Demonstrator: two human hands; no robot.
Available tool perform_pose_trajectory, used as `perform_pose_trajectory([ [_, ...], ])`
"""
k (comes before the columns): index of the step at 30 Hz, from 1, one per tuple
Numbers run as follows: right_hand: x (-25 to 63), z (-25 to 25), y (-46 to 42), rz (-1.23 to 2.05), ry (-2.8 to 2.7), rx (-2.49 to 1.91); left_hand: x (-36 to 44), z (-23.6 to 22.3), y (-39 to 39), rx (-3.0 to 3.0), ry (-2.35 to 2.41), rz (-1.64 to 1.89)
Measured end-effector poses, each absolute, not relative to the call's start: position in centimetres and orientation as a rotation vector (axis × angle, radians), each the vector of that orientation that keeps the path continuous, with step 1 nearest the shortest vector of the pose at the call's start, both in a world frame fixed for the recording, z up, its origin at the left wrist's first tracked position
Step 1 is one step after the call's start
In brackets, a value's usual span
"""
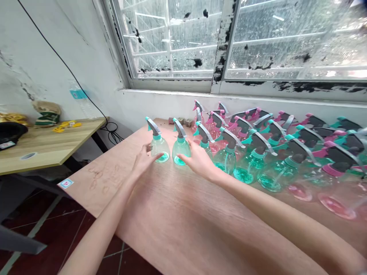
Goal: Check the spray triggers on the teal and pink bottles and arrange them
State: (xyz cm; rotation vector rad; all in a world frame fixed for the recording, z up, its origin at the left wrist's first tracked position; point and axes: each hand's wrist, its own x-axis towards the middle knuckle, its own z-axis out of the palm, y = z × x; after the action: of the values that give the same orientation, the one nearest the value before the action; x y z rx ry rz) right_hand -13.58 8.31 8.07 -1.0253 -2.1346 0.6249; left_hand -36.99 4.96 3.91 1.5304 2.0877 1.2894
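Observation:
My left hand (143,157) is wrapped round the lower body of a green spray bottle (160,147), its thumb across the front. My right hand (197,156) grips a second green spray bottle (179,148) from the right, thumb in front and fingers behind. The two bottles stand upright side by side on the wooden table (155,214), with a narrow gap between them. Both have clear green bodies and grey trigger heads with teal nozzles. Just right of my right hand, another green spray bottle (204,139) is partly hidden behind it.
Several green and pink spray bottles (255,160) crowd the table's right side below the window (177,42). Small blocks (180,121) lie near the wall. To the left, another table (51,141) holds yellow pieces (67,125), a sack (47,114) and a plastic bottle (83,100). A black cable (65,65) hangs there.

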Motion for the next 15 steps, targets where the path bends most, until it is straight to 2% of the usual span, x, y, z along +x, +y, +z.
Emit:
perform_pose_trajectory([
  [15, -17.9, 7.5, 10.8, 0.552, -2.126, -1.273, -38.4, 3.6, 5.4, 1.567, 2.027, 1.249],
])
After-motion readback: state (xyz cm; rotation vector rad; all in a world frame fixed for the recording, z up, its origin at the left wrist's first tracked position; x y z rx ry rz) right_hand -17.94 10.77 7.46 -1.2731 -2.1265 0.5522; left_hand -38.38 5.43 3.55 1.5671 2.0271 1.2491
